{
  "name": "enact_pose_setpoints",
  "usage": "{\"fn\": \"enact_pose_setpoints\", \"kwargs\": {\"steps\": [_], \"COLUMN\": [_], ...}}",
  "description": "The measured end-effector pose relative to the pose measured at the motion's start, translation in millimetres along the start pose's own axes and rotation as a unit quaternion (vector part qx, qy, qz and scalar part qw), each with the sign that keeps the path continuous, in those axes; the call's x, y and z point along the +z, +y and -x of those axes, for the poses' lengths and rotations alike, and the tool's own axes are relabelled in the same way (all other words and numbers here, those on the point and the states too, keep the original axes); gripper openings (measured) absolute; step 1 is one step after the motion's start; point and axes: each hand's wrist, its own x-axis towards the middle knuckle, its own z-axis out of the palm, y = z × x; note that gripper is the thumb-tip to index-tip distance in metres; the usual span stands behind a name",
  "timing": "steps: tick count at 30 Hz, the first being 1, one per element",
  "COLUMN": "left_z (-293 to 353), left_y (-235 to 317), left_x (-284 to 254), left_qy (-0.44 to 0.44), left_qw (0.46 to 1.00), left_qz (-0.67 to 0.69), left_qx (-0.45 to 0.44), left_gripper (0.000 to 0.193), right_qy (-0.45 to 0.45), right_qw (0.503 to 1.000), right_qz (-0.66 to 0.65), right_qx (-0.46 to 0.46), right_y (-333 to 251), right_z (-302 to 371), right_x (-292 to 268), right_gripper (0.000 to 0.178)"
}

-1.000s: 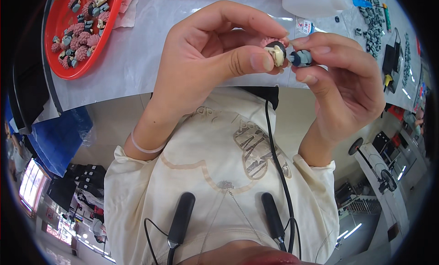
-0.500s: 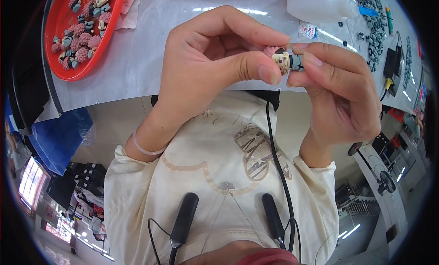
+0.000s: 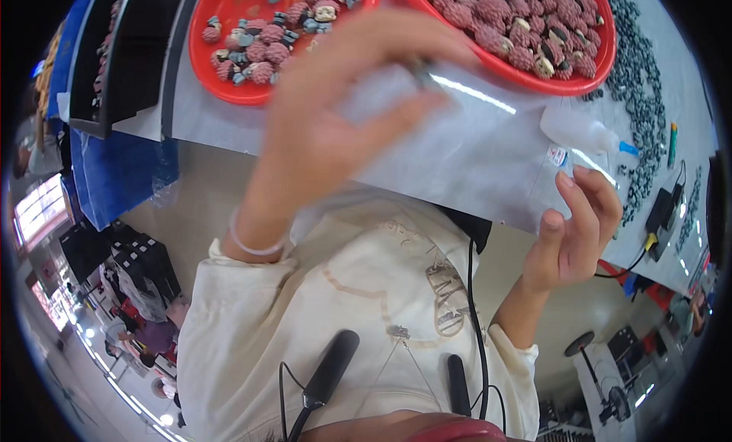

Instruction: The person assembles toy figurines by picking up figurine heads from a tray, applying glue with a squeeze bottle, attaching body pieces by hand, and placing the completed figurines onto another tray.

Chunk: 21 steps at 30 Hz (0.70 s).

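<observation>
My left hand (image 3: 328,114) is smeared by motion above the table, beside the round red tray (image 3: 200,68) of small figurines. A blurred greyish bit, seemingly the body of a small figurine (image 3: 419,73), shows at its curled fingers; the rest of it is hidden. My right hand (image 3: 573,232) hangs at the table's front edge, fingers apart and slightly bent, with nothing in them. Pink-haired heads with grey bodies fill part of the left tray. A second red tray (image 3: 604,65), at the back right, is heaped with pink-haired heads (image 3: 518,30).
A white plastic bottle (image 3: 576,129) with a blue tip lies right of centre. Many small dark grey parts (image 3: 644,99) spread along the right side, near a green tube (image 3: 673,145) and a black device (image 3: 663,209) with a cable. A black rack (image 3: 126,68) stands at left.
My hands have come apart. The left has swung away with the figurine seemingly in it; the right has let go and lowered. The view has shifted, bringing the second red tray in.
</observation>
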Motion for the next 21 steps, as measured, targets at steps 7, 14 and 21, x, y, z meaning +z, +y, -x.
{"fn": "enact_pose_setpoints", "kwargs": {"steps": [7,14,21], "left_z": [-18,10,-4], "left_y": [-6,10,4], "left_x": [-65,-87,-78], "left_qy": [-0.116,-0.022,-0.078], "left_qw": [0.876,0.836,0.855], "left_qz": [-0.468,-0.518,-0.497], "left_qx": [0.006,-0.179,-0.13], "left_gripper": [0.038,0.036,0.038], "right_qy": [-0.021,-0.017,-0.017], "right_qw": [0.999,0.998,0.998], "right_qz": [0.001,-0.003,-0.003], "right_qx": [0.048,0.065,0.055], "right_y": [5,4,2], "right_z": [0,0,2], "right_x": [5,6,8], "right_gripper": [0.018,0.015,0.022]}}
